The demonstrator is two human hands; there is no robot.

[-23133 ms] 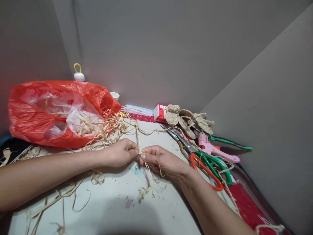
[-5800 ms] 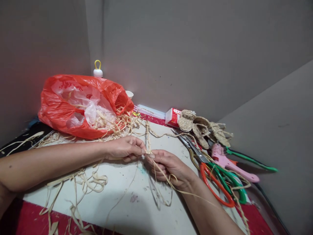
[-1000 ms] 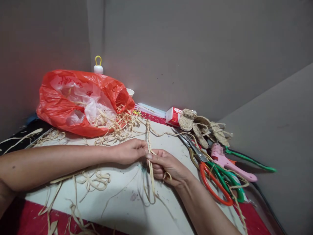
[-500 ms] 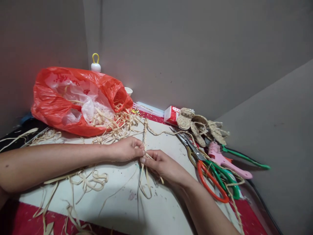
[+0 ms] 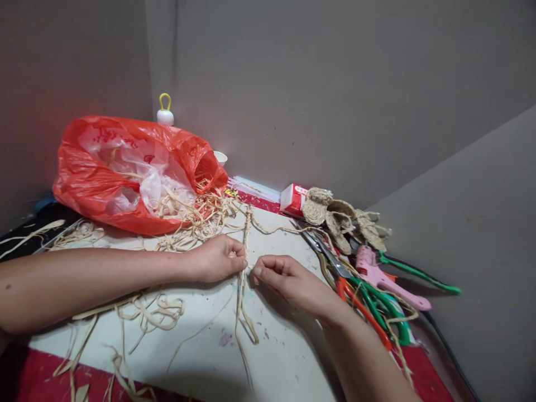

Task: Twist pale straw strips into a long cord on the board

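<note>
My left hand (image 5: pixel 218 258) pinches a narrow braid of pale straw (image 5: pixel 247 231) low down, between thumb and fingers. Upward from there the braid runs to the far side of the white board (image 5: pixel 285 346). Below the pinch hang loose flat strands (image 5: pixel 240 304), one folded into a narrow loop. Just right of the braid is my right hand (image 5: pixel 291 281), its fingers curled and thumb pressed against them. A short strand seems to stretch from the braid to its fingertips, though the fingers hide most of it.
A red plastic bag (image 5: pixel 113 206) spills straw (image 5: pixel 209 218) at the left. Scissors with orange and green handles (image 5: pixel 364 307), a pink glue gun (image 5: pixel 383 276), woven straw pieces (image 5: pixel 330 212) and a red-and-white box (image 5: pixel 293 199) lie at the right. Grey walls stand behind.
My right hand has moved slightly right, away from the braid and my left hand. The loose ends below have swung into a narrower bundle. My left hand keeps its pinch.
</note>
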